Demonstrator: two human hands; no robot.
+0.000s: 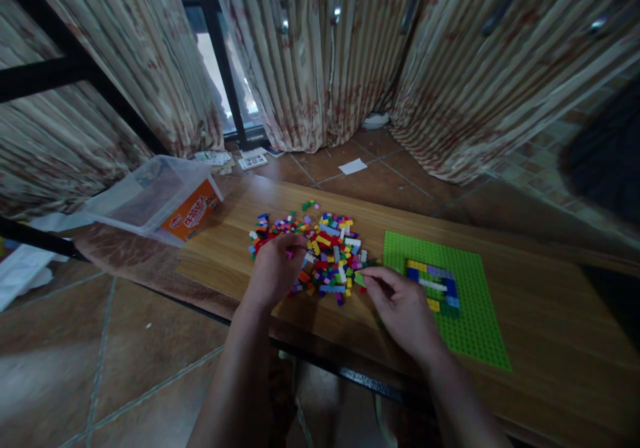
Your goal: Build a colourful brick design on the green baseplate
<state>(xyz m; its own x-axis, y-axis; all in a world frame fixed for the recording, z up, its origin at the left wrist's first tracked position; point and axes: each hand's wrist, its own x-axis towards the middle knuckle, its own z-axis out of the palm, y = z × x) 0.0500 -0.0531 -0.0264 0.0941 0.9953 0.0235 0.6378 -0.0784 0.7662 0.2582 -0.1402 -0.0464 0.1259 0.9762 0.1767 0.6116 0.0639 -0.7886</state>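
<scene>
A heap of small building bricks (pixel 333 251) in many colours lies spread on the wooden bench. Over the heap's left part is my left hand (pixel 279 269), its thumb and fingers closed together; a bit of magenta shows by the fingertips, but I cannot make out what they hold. My right hand (pixel 400 305) pinches a lime green brick (pixel 359 278) at the heap's right edge. Just right of that hand, the green baseplate (pixel 477 321) bears a low outline of yellow, blue and purple bricks (pixel 453 288) with a white brick (pixel 433 285) inside.
A clear plastic box (pixel 145 198) with an orange label stands at the left end of the bench (pixel 230 218). A dark flat object (pixel 613 295) lies at the right. Striped curtains (pixel 320 61) hang behind, and papers (pixel 353 167) lie on the tiled floor.
</scene>
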